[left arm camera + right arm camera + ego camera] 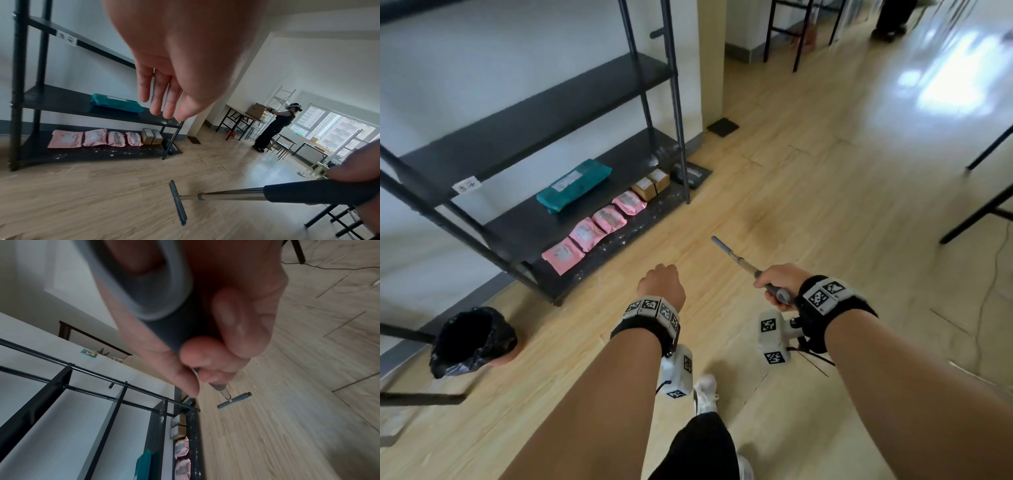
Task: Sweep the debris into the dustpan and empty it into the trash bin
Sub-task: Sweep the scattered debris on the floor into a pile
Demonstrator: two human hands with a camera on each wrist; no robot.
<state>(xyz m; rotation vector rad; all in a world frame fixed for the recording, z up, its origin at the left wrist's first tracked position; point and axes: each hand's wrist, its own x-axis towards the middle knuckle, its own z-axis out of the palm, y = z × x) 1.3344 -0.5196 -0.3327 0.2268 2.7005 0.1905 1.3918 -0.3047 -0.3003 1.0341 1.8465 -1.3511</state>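
Beside the black shelf unit (544, 144), the right hand (777, 284) is gripping the broom (226, 194) handle, angling its head toward the dustpan (690, 173) at the shelf's far foot; the left hand (164, 84) is hanging spread, fingers relaxed, holding nothing. The trash bin (472, 339) is waiting near the shelf's near end.

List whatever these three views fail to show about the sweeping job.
- Dustpan: head view, half hidden behind the rack post; small and dark from the left wrist.
- Broom: bristles unreadable, edge-on.
- Trash bin: contents lost in the black liner.
- Debris: only white specks on the bottom shelf; floor debris too small to tell.
- Right hand: blurred, fills the right wrist view.
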